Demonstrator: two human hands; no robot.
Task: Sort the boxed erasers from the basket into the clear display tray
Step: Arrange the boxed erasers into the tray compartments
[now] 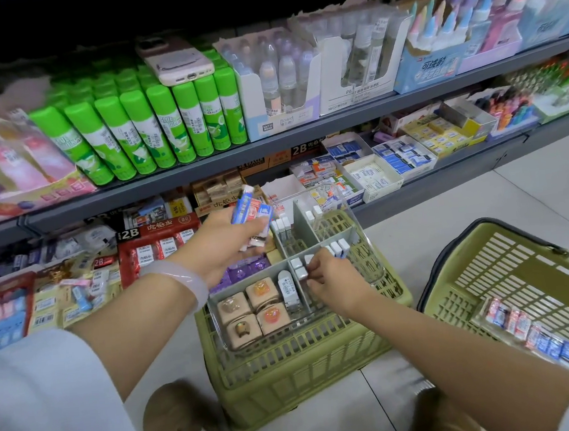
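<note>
There, tray (364, 242) rim (right hand (333, 279) inside)

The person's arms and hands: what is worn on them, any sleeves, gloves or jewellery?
Both hands are bare, no gloves. The left hand has a smooth, pale, translucent bangle round its wrist. The right hand shows nothing on its wrist. Both forearms are uncovered; white short sleeves show at the bottom corners.

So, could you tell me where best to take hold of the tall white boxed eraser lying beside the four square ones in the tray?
Probably pinch the tall white boxed eraser across its two long sides, near its far end, coming straight down from above. It lies flat against the grey divider of the clear display tray, with square erasers close on its other side, so only the top is open.
</note>
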